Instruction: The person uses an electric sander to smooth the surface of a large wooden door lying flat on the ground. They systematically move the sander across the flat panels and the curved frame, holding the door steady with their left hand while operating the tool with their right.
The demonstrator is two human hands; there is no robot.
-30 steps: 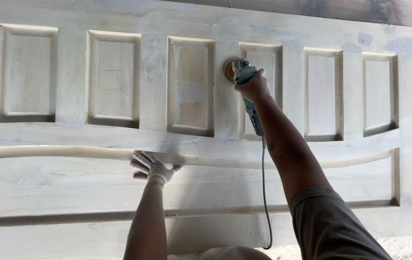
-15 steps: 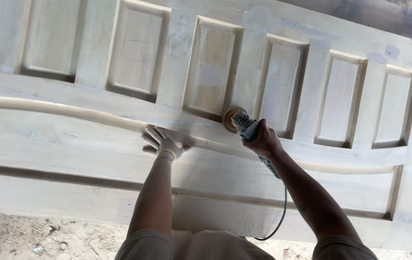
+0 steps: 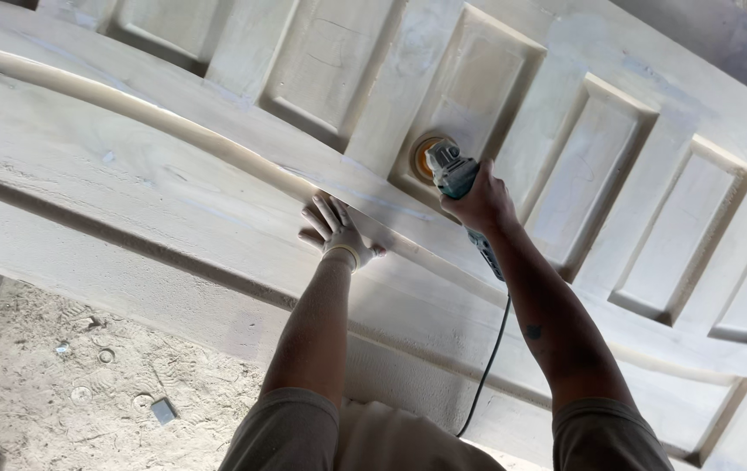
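Note:
A large pale wooden panel [image 3: 173,201] with a row of recessed rectangular fields and a long curved rounded moulding [image 3: 155,118] fills the view. My right hand [image 3: 480,202] grips a teal-bodied angle grinder [image 3: 448,170]. Its round sanding disc [image 3: 428,154] presses at the lower corner of one recessed field. Its dark cable [image 3: 488,353] hangs down along my forearm. My left hand [image 3: 336,230], in a dusty white glove, lies flat with fingers spread on the panel, touching the curved moulding just left of the grinder.
A dusty concrete floor [image 3: 51,384] with small scraps and footprints shows at the lower left below the panel's edge. More recessed fields [image 3: 678,227] run off to the right. A darker board [image 3: 722,44] lies beyond the panel's top right edge.
The view has swung and come closer, so the panel now slants. The grinder sits at the bottom corner of a recessed field after moving down from higher up. My left hand stays flat by the moulding.

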